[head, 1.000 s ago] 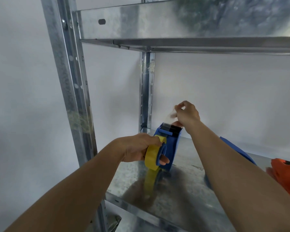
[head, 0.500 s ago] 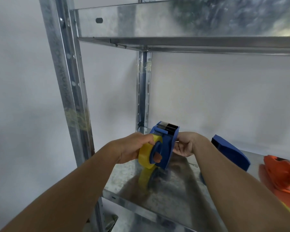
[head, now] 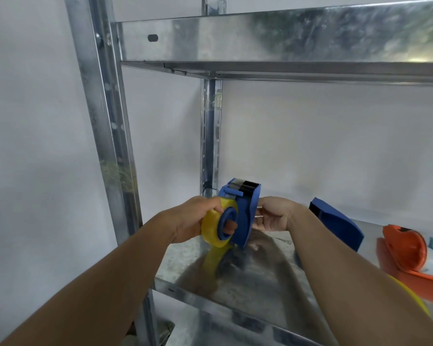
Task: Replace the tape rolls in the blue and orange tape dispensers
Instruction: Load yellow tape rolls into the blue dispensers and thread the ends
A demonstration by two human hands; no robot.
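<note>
blue dispensers: 2 | orange dispenser: 1 | yellow rolls: 2

This looks like a storeroom or packing corner rather than a home room. Front and centre is a galvanized steel shelving rack, bare metal with a mottled zinc sheen, and its slotted upright post on the near left carries rows of bolt holes for setting shelf heights. The lower shelf is plain sheet metal, scuffed and dull. Behind the rack there is only a blank whitish wall, undecorated. On the shelf lie packing tools: a blue tape dispenser loaded with a yellowish tape roll, and at the far right an orange tape dispenser.
</note>
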